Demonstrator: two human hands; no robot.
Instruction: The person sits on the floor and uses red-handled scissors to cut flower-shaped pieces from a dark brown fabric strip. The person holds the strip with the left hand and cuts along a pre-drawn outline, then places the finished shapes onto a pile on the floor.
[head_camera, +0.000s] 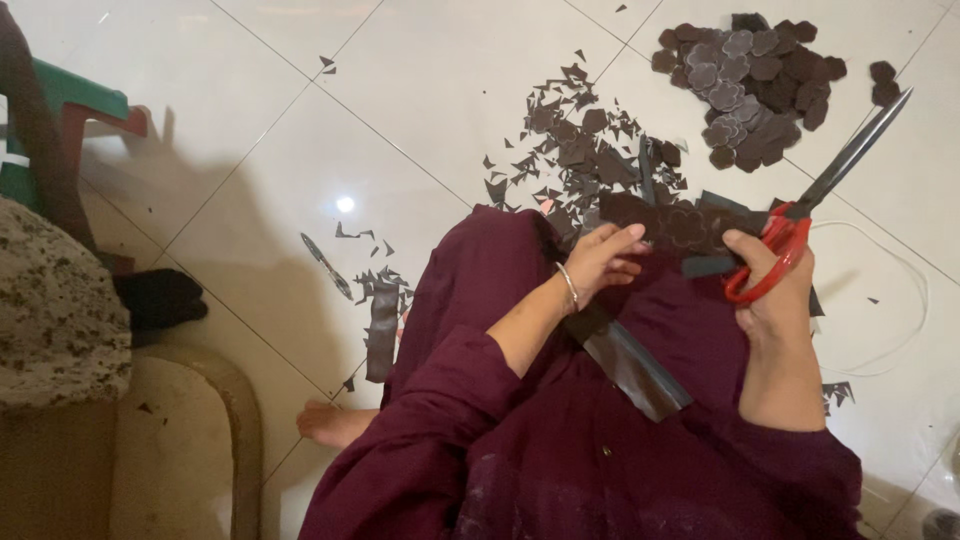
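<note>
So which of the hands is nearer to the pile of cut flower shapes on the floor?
The right. The right hand with the red-handled scissors sits just below the pile of cut flower shapes; the left hand, holding the dark strip, is further left of it.

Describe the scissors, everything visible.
The scissors are large, with red loop handles that look like plastic and long, dark grey metal blades. The right hand grips the handles, fingers through the loops. The blades look closed or nearly so and point up and to the right, raised over the white tiled floor. The handle end sits by the dark strip of sheet material that the left hand steadies; blade contact with it cannot be told.
</note>
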